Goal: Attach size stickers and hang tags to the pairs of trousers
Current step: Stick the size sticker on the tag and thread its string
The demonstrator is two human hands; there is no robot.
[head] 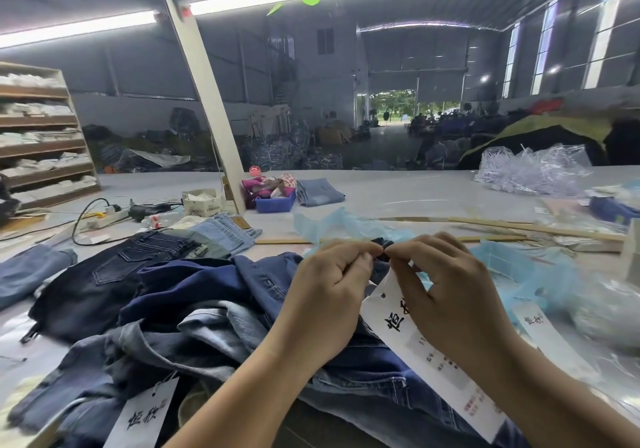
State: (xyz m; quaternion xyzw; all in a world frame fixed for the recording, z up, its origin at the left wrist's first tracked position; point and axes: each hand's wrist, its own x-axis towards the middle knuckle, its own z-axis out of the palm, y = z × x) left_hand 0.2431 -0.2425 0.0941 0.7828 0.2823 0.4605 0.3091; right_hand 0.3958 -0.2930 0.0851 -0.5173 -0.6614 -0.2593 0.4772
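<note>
**Hang tag at the waistband, both hands pinching**

A long metal-walled hall with strip lights fills the upper frame, its open doorway showing green trees at the upper right centre. Below it spreads a wide, smooth grey table (398, 188) that takes up the middle band of the picture.

The largest thing on the table is a rumpled heap of trousers (207, 309) in the lower left and centre: soft denim in dark indigo, mid blue and faded pale blue, with stitched seams and a back pocket showing. At the left edge stands a wooden shelf unit (45, 136) stacked with folded white pieces. Crinkled, thin blue plastic sheeting (519, 271) lies at centre right, and a glossy clear bag of plastic fasteners (530, 170) sits further up at the right. A small blue plastic tray (277, 203) rests near the centre of the frame.

A long white rectangular hang tag (446, 371) with bold black characters runs diagonally through the lower right, over the denim. A second white tag (145, 416) lies on the heap at the bottom left.

The left hand (329, 295) and right hand (446, 291) meet at the centre, fingers curled, each pinching a small dark bit of the trousers' fabric; the right hand overlaps the tag's upper end.
</note>
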